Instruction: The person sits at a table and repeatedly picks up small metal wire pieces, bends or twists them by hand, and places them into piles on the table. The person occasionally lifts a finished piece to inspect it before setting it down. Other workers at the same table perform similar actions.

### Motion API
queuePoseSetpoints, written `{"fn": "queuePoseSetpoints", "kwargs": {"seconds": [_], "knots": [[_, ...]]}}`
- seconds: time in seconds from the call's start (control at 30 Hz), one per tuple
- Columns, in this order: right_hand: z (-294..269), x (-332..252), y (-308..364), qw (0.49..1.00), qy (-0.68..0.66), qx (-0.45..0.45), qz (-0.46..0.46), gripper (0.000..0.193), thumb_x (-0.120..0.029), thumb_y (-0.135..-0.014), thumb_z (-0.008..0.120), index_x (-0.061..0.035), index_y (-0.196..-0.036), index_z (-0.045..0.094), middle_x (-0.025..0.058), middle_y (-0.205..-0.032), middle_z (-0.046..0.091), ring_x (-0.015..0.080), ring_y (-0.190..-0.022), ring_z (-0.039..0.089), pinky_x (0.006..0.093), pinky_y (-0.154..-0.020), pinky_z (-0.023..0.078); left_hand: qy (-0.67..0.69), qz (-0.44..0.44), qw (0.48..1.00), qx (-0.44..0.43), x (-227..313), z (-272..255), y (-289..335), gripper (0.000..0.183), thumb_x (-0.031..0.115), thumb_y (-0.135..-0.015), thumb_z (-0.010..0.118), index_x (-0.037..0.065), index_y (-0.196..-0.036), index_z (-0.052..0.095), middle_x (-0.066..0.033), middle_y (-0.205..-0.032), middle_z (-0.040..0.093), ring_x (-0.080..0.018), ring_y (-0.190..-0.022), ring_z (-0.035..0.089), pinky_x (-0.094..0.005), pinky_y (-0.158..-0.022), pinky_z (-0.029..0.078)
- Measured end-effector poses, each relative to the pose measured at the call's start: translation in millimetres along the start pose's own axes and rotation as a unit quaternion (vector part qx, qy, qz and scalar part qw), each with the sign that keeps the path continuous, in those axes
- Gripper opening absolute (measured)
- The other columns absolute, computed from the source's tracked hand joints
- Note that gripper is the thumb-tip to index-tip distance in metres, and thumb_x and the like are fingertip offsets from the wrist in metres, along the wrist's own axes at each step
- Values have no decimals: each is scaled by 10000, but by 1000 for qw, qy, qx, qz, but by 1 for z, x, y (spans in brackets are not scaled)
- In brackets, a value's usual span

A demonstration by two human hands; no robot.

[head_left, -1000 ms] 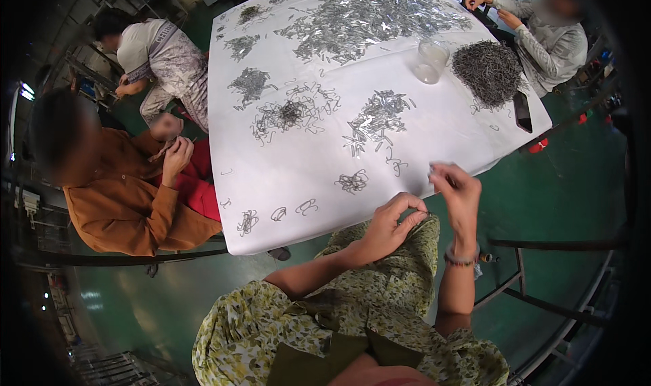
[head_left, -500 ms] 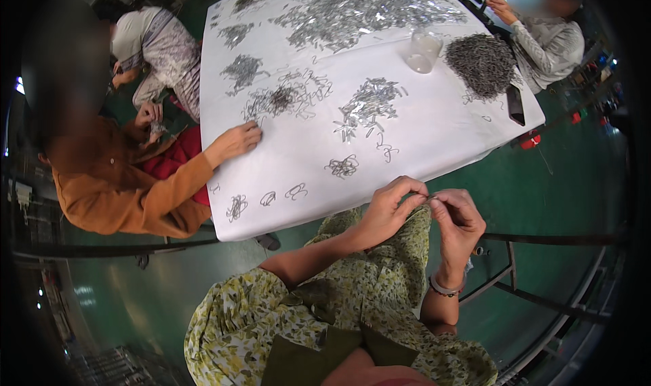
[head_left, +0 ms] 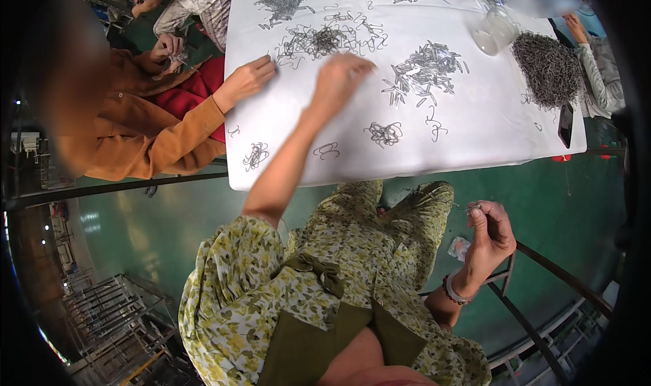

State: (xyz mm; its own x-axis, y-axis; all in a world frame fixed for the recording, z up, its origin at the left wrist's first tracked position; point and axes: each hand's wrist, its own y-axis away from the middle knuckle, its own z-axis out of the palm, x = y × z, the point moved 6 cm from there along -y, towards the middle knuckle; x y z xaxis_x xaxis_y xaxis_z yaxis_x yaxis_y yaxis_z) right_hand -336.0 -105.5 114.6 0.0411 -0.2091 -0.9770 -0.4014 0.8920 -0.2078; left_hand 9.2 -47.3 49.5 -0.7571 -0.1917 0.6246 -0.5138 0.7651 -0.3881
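Note:
My left hand (head_left: 337,84) is stretched out over the white table, smeared by motion, so its fingers cannot be read. It hovers just nearer than a loose pile of S-shaped wire hooks (head_left: 329,41) and left of a heap of small shiny strip-like pieces (head_left: 428,74). Off the table's near edge, my right hand (head_left: 494,233) is closed in a pinch on a thin wire hook (head_left: 459,207), its end poking out left of the fingertips. Small groups of wire hooks (head_left: 384,134) lie near the front edge.
At left, a co-worker in an orange-brown jacket rests a hand (head_left: 252,81) on the table (head_left: 285,172). A clear plastic cup (head_left: 500,30), a big dark heap of hooks (head_left: 548,67) and a phone (head_left: 565,125) lie to the right. Metal bars (head_left: 536,332) stand beside my right arm.
My hands were together at the table's near edge; now they are apart. The left has swung forward and left over the table, the right has moved right with the wire hook. My view has shifted.

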Motion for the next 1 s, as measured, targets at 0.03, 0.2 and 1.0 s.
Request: {"fn": "queuePoseSetpoints", "kwargs": {"seconds": [0.03, 0.2, 1.0], "knots": [[0, 0, 1, 1000, -1, -1, 2, 110, 118, -781, 648, 51, -868, 637, 91, -803, 630, 102, -664, 529, 208, -569, 425, -61, 25, 998, -12, -24, -1, -20, 118, 151, -795, 679, 97, -890, 722, -51, -964, 670, -246, -854, 612, -328, -770, 495], [3, -1, 3, 1000, 24, -2, 6, 100, 108, -780, 661, 49, -856, 635, 65, -787, 621, 88, -636, 506, 201, -555, 407, -232, 119, 956, -138, -69, 26, -48, 122, 186, -808, 644, 86, -857, 694, -43, -904, 644, -254, -910, 586, -369, -767, 507], [8, 29, 2, 996, -84, 19, 9, 149, 110, -784, 669, 42, -916, 669, 63, -789, 633, 68, -628, 532, 179, -525, 415, -153, 46, 928, -337, 20, 71, 14, 155, 207, -837, 598, 111, -902, 702, -102, -887, 689, -269, -909, 636, -390, -769, 501]]}}
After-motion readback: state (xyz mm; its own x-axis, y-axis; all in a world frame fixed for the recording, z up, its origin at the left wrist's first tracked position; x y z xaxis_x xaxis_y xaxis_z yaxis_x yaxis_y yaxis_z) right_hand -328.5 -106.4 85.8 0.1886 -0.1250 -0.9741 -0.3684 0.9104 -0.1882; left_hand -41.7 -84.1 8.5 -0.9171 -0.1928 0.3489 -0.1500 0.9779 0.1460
